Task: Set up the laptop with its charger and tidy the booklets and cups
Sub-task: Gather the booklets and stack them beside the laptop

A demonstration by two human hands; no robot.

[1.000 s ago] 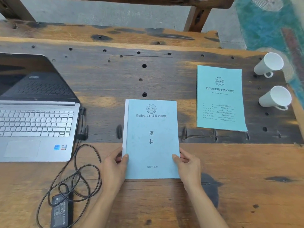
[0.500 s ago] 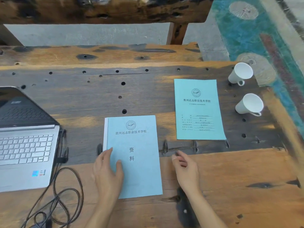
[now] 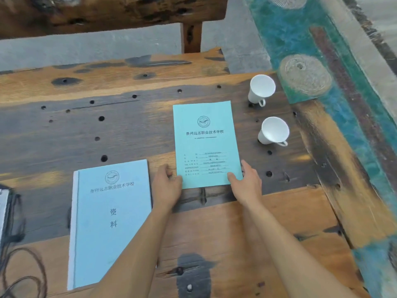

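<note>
Weathered wooden table (image 3: 64, 134) bearing two booklets and two cups. Both hands grip the near corners of the green booklet (image 3: 205, 145): left hand (image 3: 166, 187) at its lower-left corner, right hand (image 3: 247, 183) at its lower-right. Pale blue booklet (image 3: 109, 222) lies flat just left of the left forearm. White cups (image 3: 261, 89) (image 3: 274, 131) lie tipped on their sides beside the green booklet's right edge.

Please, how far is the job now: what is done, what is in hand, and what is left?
Done, apparently: the blue booklet lies flat and released. The laptop is almost out of view, so its setup cannot be judged. In hand: the left hand and right hand hold the lower corners of the green booklet. Left: the two white cups lie tipped on the table.
</note>
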